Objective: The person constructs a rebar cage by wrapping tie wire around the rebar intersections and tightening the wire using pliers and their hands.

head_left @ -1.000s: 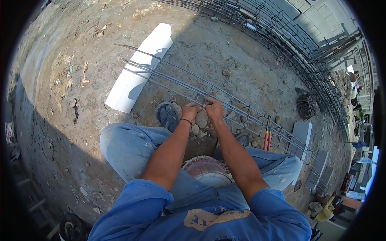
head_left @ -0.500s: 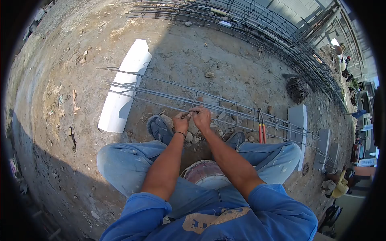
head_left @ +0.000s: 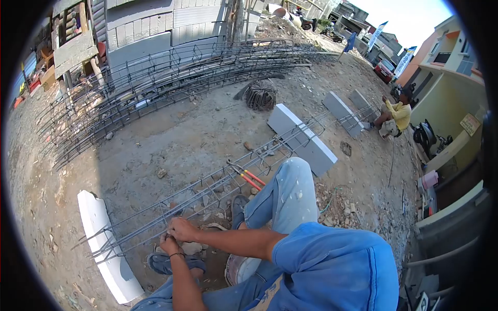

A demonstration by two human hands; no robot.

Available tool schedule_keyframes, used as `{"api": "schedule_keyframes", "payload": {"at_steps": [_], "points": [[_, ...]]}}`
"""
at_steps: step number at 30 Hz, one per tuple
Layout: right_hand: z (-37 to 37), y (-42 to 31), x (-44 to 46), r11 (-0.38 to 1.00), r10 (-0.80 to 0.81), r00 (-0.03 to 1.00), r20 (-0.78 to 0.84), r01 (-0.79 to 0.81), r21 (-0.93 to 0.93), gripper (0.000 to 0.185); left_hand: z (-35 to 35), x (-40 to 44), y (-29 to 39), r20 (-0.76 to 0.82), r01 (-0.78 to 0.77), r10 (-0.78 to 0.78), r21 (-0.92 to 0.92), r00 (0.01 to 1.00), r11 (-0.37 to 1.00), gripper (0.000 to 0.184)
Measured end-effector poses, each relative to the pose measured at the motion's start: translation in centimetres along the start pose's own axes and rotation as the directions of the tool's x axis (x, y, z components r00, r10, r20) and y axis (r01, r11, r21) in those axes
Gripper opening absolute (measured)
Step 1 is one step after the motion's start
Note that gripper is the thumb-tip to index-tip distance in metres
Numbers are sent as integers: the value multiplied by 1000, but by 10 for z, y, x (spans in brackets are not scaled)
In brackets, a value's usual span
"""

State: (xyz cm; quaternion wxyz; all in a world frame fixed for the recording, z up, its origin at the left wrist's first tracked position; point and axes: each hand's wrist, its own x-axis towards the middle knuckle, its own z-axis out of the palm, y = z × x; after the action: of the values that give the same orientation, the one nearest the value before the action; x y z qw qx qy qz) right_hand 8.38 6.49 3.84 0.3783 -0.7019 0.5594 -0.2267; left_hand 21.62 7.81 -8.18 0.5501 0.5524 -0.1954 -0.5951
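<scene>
A long rebar cage (head_left: 203, 184) of thin steel bars with square stirrups runs across in front of me. My left hand (head_left: 169, 243) and my right hand (head_left: 182, 229) are close together at its near side, by a stirrup toward the left end. The fingers of both are closed; whatever they pinch is too small and hidden to name. Red-handled pincers (head_left: 252, 178) lean on the cage beside my knee. Under its left end lies a white block (head_left: 110, 262); a grey-white block (head_left: 303, 141) stands under the right part.
More rebar cages (head_left: 171, 78) are heaped along a block wall (head_left: 155, 26). A bundle of bent stirrups (head_left: 260, 95) lies in front of them. Farther right, a person in a yellow shirt (head_left: 400, 115) squats beside other blocks (head_left: 342, 111). A bucket (head_left: 239, 268) is beneath me.
My view has swung up and to the right, bringing in the wall, street and squatting person. Both hands stay together at about the same stirrup of the cage.
</scene>
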Motion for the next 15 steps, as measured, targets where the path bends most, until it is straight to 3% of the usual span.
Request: {"api": "schedule_keyframes", "payload": {"at_steps": [1,2,4,5,7,8,9,10,12,15], "points": [[1,-1,-3,992,107,994,-26,-105,75,29,-2,3,-4,-8,4,-5,-16,1000,1000,16],[6,2,-5,992,108,993,-40,-105,75,29,5,1,1,-16,10,-11,-32,1000,999,17],[20,5,-8,943,240,945,-223,-172,287,36,9,1,6,-11,1,0,15,1000,1000,18],[17,5,-9,939,244,945,-217,-175,295,36,7,8,0,-5,13,-13,0,1000,1000,18],[15,3,-13,945,305,923,-236,-262,197,43,3,5,-2,-54,42,-44,-29,998,999,15],[5,-6,-13,944,329,927,-182,-331,20,48,7,-3,5,-59,36,-38,-44,998,998,13],[5,-10,-16,941,195,945,-261,-256,-223,49,1,4,-5,-69,35,-33,23,997,999,13],[-8,-21,-19,922,113,961,-250,-196,-335,47,-2,5,-8,-58,38,-39,-4,998,999,13],[-9,-13,-9,902,30,980,-196,-111,-417,47,2,-4,2,-51,31,-31,-5,998,999,15],[-21,-15,11,924,161,985,66,-128,-360,50,-2,-1,-1,-85,22,-17,62,996,998,14]]}}
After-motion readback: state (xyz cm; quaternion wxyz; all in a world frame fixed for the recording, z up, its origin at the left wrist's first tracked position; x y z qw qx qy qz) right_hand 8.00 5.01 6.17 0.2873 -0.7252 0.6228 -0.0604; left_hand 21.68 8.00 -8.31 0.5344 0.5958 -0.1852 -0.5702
